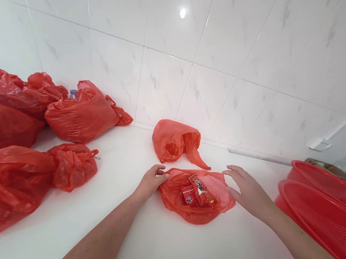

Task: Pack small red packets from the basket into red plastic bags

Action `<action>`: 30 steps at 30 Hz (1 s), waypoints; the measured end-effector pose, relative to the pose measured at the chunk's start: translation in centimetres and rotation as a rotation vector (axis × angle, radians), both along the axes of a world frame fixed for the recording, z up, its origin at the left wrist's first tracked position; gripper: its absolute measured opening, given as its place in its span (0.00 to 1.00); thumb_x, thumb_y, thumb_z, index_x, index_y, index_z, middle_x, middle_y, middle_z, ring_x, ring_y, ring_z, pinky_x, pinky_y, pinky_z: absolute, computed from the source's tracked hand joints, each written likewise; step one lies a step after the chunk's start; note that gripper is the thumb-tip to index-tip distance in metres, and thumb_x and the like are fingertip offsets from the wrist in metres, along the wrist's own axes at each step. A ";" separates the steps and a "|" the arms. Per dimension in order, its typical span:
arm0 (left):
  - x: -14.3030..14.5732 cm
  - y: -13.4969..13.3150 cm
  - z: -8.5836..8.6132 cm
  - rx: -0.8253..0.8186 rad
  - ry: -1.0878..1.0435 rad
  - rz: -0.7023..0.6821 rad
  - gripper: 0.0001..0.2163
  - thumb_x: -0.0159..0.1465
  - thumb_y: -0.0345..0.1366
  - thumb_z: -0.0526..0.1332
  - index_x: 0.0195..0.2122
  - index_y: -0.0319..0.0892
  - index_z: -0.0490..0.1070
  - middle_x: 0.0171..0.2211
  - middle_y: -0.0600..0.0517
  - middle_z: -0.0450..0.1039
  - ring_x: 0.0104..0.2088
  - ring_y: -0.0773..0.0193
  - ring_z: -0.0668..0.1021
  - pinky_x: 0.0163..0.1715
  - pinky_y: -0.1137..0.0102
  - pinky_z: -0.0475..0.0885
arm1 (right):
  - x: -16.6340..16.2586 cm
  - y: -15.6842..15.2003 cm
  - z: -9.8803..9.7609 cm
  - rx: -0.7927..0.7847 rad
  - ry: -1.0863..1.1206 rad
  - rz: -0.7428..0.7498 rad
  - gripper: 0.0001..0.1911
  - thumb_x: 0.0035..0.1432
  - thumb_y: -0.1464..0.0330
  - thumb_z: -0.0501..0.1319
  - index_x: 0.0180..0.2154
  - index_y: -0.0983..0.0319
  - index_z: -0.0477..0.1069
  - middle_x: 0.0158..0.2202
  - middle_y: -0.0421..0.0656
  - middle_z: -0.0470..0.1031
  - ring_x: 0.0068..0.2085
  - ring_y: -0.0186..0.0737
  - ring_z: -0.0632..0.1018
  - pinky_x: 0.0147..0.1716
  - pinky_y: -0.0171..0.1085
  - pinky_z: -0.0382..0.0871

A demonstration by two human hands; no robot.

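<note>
A red plastic bag [188, 218] lies on the white table with its mouth spread wide. Inside it rest a small red snack packet [189, 196] and a longer red-and-orange snack packet [199, 189], both with dark and white print. My left hand [151, 181] is at the bag's upper left rim, its thumb and curled fingers closed on the edge. At the right rim is my right hand [245, 188], fingers apart and thumb spread, the fingertips touching or very near the plastic. Just behind stands another red plastic bag [174, 138], crumpled, its opening towards me.
Several filled red bags [82, 118] crowd the table's left side, some knotted; a bottle with a blue cap [73, 92] shows among them. Red perforated baskets [329, 218] stand at the right, near a cardboard box [334, 170]. A marbled tile wall [164, 82] bounds the table [141, 251] behind.
</note>
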State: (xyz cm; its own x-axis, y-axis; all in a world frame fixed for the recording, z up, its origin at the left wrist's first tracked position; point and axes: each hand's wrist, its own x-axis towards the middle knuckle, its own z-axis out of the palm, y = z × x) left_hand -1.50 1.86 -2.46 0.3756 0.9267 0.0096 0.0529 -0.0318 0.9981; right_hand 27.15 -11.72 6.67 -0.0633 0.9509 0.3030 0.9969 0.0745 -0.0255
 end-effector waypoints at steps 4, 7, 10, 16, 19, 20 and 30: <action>0.1 0.2 -0.2 0.005 0.006 -0.009 0.22 0.52 0.48 0.61 0.46 0.44 0.65 0.42 0.49 0.68 0.37 0.58 0.75 0.36 0.66 0.70 | 1.4 -1.1 -2.3 -0.039 0.173 -0.163 0.25 0.56 0.57 0.53 0.55 0.56 0.57 0.58 0.46 0.59 0.55 0.47 0.67 0.48 0.45 0.66; -0.1 0.1 0.0 0.011 0.010 -0.037 0.24 0.51 0.47 0.63 0.48 0.44 0.65 0.44 0.48 0.68 0.40 0.57 0.75 0.38 0.65 0.70 | 1.1 -1.5 -3.9 -0.118 0.363 -0.218 0.26 0.54 0.54 0.55 0.53 0.57 0.60 0.54 0.46 0.63 0.48 0.45 0.72 0.41 0.41 0.68; -0.7 0.0 0.5 -0.004 -0.067 -0.168 0.28 0.51 0.41 0.64 0.53 0.46 0.62 0.50 0.47 0.65 0.47 0.56 0.73 0.43 0.64 0.70 | 0.8 -1.1 -3.9 -0.161 0.518 -0.246 0.16 0.53 0.55 0.56 0.36 0.60 0.70 0.37 0.43 0.73 0.35 0.41 0.74 0.33 0.39 0.67; -1.3 0.0 1.6 -0.081 -0.336 -0.258 0.27 0.49 0.30 0.62 0.52 0.48 0.63 0.49 0.47 0.66 0.42 0.57 0.75 0.40 0.63 0.71 | 2.0 0.2 2.1 0.136 1.217 -0.131 0.13 0.51 0.57 0.62 0.27 0.61 0.71 0.29 0.40 0.73 0.32 0.37 0.72 0.34 0.36 0.66; -1.5 0.2 2.1 -0.064 -0.444 -0.210 0.24 0.50 0.31 0.63 0.49 0.45 0.64 0.46 0.47 0.69 0.41 0.59 0.75 0.40 0.62 0.71 | 2.3 0.4 4.4 0.170 1.422 -0.050 0.12 0.49 0.59 0.65 0.27 0.61 0.71 0.31 0.41 0.73 0.33 0.35 0.72 0.34 0.34 0.67; -1.5 0.3 2.2 -0.053 -0.463 -0.179 0.23 0.51 0.32 0.63 0.49 0.45 0.64 0.46 0.47 0.69 0.41 0.59 0.75 0.40 0.62 0.71 | 2.2 0.5 4.8 0.149 1.448 -0.048 0.12 0.49 0.59 0.66 0.26 0.61 0.71 0.30 0.41 0.73 0.33 0.35 0.72 0.33 0.34 0.67; -1.1 0.9 10.0 0.441 0.004 0.135 0.18 0.50 0.31 0.57 0.44 0.44 0.68 0.34 0.53 0.71 0.31 0.65 0.72 0.31 0.69 0.70 | 1.8 0.2 7.4 0.288 1.549 0.019 0.11 0.46 0.62 0.68 0.25 0.62 0.71 0.28 0.41 0.73 0.32 0.35 0.73 0.33 0.33 0.71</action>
State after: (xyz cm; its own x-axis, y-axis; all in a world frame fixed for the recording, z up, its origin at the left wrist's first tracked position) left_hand -2.59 2.73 7.57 0.2527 0.8750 0.4130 0.0894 -0.4461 0.8905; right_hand 29.00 -11.53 14.09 0.4568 0.8549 0.2460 0.0159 0.2687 -0.9631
